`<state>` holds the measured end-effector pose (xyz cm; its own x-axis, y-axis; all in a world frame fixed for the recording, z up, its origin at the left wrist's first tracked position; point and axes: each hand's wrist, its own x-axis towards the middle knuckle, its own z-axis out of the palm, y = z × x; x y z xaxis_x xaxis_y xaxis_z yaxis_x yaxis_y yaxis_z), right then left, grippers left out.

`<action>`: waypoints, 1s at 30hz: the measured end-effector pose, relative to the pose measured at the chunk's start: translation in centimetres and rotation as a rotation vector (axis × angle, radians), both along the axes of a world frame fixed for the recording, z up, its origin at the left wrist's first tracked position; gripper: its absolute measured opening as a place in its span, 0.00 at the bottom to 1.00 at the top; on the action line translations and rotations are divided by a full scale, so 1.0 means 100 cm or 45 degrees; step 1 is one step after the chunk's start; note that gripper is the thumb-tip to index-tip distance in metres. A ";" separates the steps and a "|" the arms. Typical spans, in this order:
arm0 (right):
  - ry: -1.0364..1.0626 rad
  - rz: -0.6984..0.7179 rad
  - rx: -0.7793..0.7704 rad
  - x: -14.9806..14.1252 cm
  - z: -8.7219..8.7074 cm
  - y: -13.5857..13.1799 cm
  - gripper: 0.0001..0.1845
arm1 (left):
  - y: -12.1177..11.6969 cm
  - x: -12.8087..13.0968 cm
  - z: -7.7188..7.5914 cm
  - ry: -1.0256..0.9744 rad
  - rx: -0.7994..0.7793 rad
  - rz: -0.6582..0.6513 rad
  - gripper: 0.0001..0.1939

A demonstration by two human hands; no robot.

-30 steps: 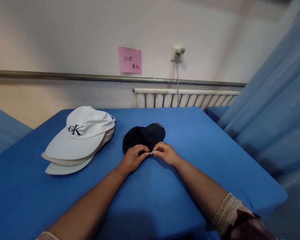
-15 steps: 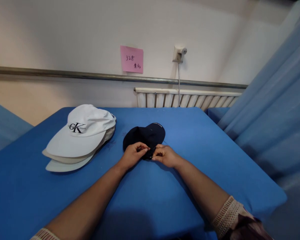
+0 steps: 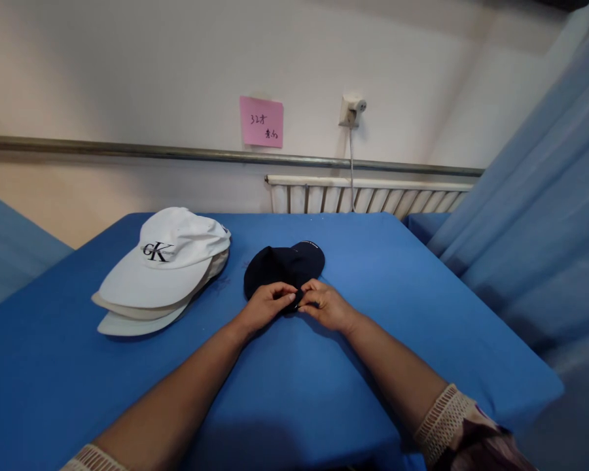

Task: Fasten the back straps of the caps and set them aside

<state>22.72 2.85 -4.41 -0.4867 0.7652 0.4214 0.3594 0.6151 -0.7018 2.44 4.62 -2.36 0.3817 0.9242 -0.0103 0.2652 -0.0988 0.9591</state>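
A dark navy cap (image 3: 285,265) lies near the middle of the blue table (image 3: 324,386), its brim pointing away from me. My left hand (image 3: 265,306) and my right hand (image 3: 325,304) meet at the cap's near edge. Both are closed in a pinch on its back strap, fingertips almost touching. The strap itself is mostly hidden under my fingers.
A stack of white caps (image 3: 161,275) with a black logo on the top one sits at the table's left. A radiator (image 3: 368,196), a wall socket with a cord (image 3: 351,111) and a pink note (image 3: 261,122) are behind. Blue curtains (image 3: 544,196) hang at right.
My hands have stayed at the cap's back edge; the fingers have shifted slightly, pinching closer together on the strap. The view has tilted a little.
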 end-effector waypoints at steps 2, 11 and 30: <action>0.009 -0.001 0.010 0.000 0.000 -0.001 0.05 | -0.002 0.000 0.002 -0.021 -0.014 0.016 0.13; 0.024 0.004 0.043 0.000 0.001 -0.003 0.05 | -0.005 -0.002 0.012 -0.112 -0.085 0.037 0.12; -0.027 -0.019 0.040 0.001 0.002 -0.003 0.06 | -0.007 -0.012 0.019 0.396 0.493 -0.049 0.12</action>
